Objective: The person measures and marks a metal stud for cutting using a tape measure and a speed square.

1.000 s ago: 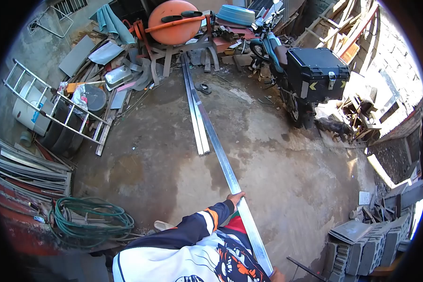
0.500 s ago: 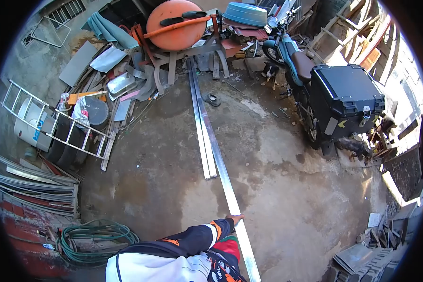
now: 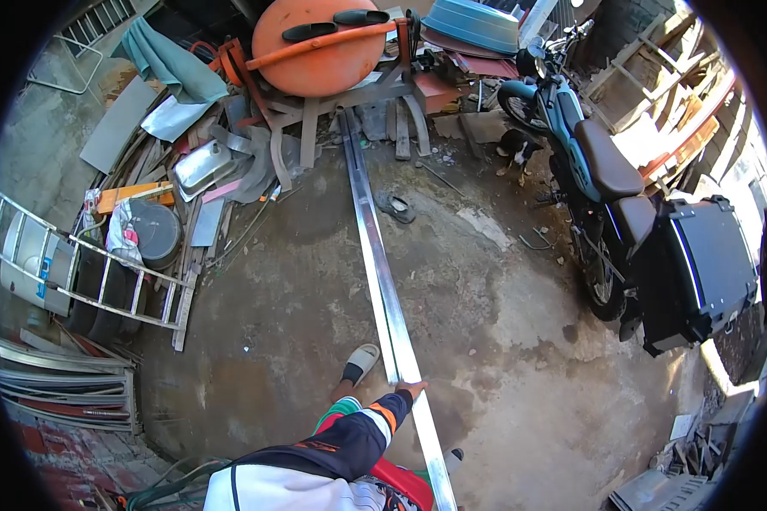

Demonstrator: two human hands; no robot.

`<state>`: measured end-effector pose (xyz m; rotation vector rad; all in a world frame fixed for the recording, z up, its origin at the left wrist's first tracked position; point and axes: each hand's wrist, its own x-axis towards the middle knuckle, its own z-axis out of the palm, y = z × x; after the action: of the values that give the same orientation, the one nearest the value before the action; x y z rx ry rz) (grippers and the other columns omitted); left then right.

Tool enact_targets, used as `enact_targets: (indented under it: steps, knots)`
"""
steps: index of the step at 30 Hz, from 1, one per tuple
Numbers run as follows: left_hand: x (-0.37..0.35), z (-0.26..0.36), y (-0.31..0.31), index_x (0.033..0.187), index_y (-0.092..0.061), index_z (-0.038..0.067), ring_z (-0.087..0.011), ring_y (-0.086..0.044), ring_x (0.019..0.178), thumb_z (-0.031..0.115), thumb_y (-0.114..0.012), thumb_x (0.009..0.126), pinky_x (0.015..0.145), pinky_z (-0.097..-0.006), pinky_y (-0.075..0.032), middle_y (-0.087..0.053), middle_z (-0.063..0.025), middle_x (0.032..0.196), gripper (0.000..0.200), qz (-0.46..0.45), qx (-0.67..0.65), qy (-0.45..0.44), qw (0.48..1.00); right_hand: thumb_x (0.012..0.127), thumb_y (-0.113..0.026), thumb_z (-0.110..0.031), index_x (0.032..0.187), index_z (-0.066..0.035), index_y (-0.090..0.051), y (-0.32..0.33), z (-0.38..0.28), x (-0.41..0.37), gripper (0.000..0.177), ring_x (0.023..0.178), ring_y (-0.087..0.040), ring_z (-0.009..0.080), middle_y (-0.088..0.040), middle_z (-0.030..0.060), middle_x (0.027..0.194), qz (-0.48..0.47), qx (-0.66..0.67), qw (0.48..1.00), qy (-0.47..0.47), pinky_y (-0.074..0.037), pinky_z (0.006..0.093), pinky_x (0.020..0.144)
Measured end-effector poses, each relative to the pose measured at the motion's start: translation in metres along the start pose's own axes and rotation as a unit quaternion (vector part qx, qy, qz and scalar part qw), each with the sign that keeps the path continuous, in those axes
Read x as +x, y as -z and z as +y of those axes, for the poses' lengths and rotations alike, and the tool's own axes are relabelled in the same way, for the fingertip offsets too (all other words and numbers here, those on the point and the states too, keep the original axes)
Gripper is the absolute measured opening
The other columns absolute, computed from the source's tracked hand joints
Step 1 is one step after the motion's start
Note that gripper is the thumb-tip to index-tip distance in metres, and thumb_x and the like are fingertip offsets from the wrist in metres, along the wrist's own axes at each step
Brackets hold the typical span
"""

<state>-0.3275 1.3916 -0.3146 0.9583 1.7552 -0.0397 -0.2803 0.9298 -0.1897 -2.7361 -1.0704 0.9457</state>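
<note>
My left hand (image 3: 412, 390) is closed around a long, shiny metal bar (image 3: 430, 443), near the lower middle of the view. The bar runs from the bottom edge up and away across the concrete floor. Beside its far part lies another metal length (image 3: 371, 264), close to it on the left. A dark sleeve with an orange and white band covers my left arm. My right hand is not in view. One sandalled foot (image 3: 362, 362) stands left of the bar, and part of another shows on its right.
An orange mixer (image 3: 320, 51) and scrap stand at the back. A ladder (image 3: 102, 272) lies at the left above metal strips (image 3: 60, 383). At the right are a motorcycle (image 3: 605, 157) with a black box (image 3: 699, 268) and a small dog (image 3: 518, 152). A shoe (image 3: 395, 207) lies on the floor.
The view has shifted. My left hand, still on the bar, appears slightly farther left. The held bar now lies closer alongside the other length, and a sandalled foot has come into view.
</note>
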Motion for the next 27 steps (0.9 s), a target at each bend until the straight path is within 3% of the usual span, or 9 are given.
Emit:
enact_targets:
  steps: [5, 6, 10, 12, 13, 15, 21, 25, 27]
  knots:
    - [0.195, 0.073, 0.090, 0.107, -0.066, -0.008, -0.0284, -0.069, 0.094, 0.035, -0.082, 0.067, 0.085, -0.0356, -0.053, -0.071, -0.0194, 0.105, 0.062, -0.023, -0.122, -0.040, 0.991, 0.072, -0.076, -0.058, 0.129, -0.014, -0.054, -0.061, -0.155, 0.133, 0.075, 0.074, -0.067, 0.0392, -0.070, 0.0176, 0.089, 0.033, 0.004, 0.999, 0.011, -0.054, 0.0483, 0.065]
    - [0.220, 0.085, 0.101, 0.106, -0.066, -0.009, -0.0280, -0.069, 0.092, 0.033, -0.081, 0.067, 0.082, -0.0357, -0.054, -0.071, -0.0192, 0.103, 0.059, -0.018, -0.145, -0.054, 0.988, 0.059, -0.083, -0.038, 0.106, -0.012, -0.058, -0.014, -0.228, 0.159, 0.059, 0.083, -0.066, 0.0364, -0.068, 0.0158, 0.086, -0.076, 0.012, 0.991, -0.112, -0.051, 0.0489, 0.074]
    - [0.294, 0.158, 0.159, 0.104, -0.064, -0.012, -0.0273, -0.069, 0.087, 0.025, -0.078, 0.070, 0.078, -0.0363, -0.055, -0.070, -0.0191, 0.097, 0.052, -0.047, -0.191, -0.042, 0.980, 0.060, -0.078, -0.043, 0.099, -0.013, -0.061, -0.037, -0.317, 0.244, 0.052, 0.073, -0.068, 0.0395, -0.069, 0.0154, 0.077, -0.015, 0.007, 0.997, -0.076, -0.053, 0.0515, 0.065]
    - [0.328, 0.171, 0.180, 0.113, -0.058, -0.012, -0.0288, -0.068, 0.093, 0.031, -0.078, 0.074, 0.080, -0.0364, -0.054, -0.068, -0.0223, 0.103, 0.062, -0.075, -0.163, -0.071, 0.981, 0.062, -0.082, -0.038, 0.106, -0.011, -0.061, -0.030, -0.363, 0.285, 0.055, 0.090, -0.068, 0.0379, -0.070, 0.0170, 0.090, -0.068, 0.033, 0.987, -0.139, -0.052, 0.0498, 0.078]
    - [0.344, 0.168, 0.185, 0.118, -0.055, -0.012, -0.0287, -0.067, 0.097, 0.033, -0.078, 0.075, 0.084, -0.0365, -0.053, -0.067, -0.0231, 0.105, 0.067, -0.077, -0.149, -0.097, 0.981, 0.062, -0.078, -0.043, 0.100, -0.009, -0.064, -0.042, -0.371, 0.305, 0.052, 0.077, -0.068, 0.0420, -0.070, 0.0192, 0.084, -0.022, 0.045, 0.994, -0.102, -0.055, 0.0522, 0.070]
    - [0.314, 0.172, 0.202, 0.125, -0.048, -0.012, -0.0276, -0.064, 0.102, 0.037, -0.076, 0.079, 0.090, -0.0367, -0.050, -0.065, -0.0222, 0.109, 0.074, 0.023, -0.089, -0.135, 0.987, 0.063, -0.080, -0.038, 0.102, -0.009, -0.059, -0.065, -0.395, 0.355, 0.052, 0.079, -0.067, 0.0430, -0.070, 0.0200, 0.085, -0.011, 0.049, 0.995, -0.082, -0.054, 0.0525, 0.072]
    - [0.204, -0.011, 0.214, 0.124, -0.054, 0.000, -0.0248, -0.066, 0.094, 0.034, -0.072, 0.084, 0.079, -0.0355, -0.052, -0.067, -0.0155, 0.103, 0.055, -0.054, -0.056, -0.149, 0.986, 0.064, -0.085, -0.021, 0.117, 0.001, -0.046, -0.156, -0.463, 0.523, 0.069, 0.110, -0.051, 0.0452, -0.053, 0.0277, 0.115, 0.028, 0.103, 0.994, 0.025, -0.044, 0.0469, 0.099]
    - [0.136, -0.128, 0.198, 0.114, -0.058, 0.008, -0.0257, -0.067, 0.080, 0.028, -0.068, 0.087, 0.073, -0.0385, -0.052, -0.066, -0.0099, 0.087, 0.035, -0.180, 0.086, -0.158, 0.967, 0.064, -0.085, -0.016, 0.114, 0.000, -0.046, -0.191, -0.519, 0.608, 0.065, 0.109, -0.055, 0.0480, -0.050, 0.0306, 0.117, 0.029, 0.111, 0.993, 0.000, -0.050, 0.0491, 0.092]
    - [0.115, -0.084, 0.212, 0.114, -0.056, 0.006, -0.0250, -0.066, 0.080, 0.026, -0.067, 0.088, 0.073, -0.0368, -0.052, -0.065, -0.0103, 0.088, 0.034, -0.239, 0.106, -0.177, 0.949, 0.066, -0.084, -0.020, 0.114, -0.001, -0.047, -0.212, -0.527, 0.634, 0.064, 0.104, -0.059, 0.0462, -0.051, 0.0281, 0.117, 0.026, 0.088, 0.996, -0.003, -0.052, 0.0488, 0.087]
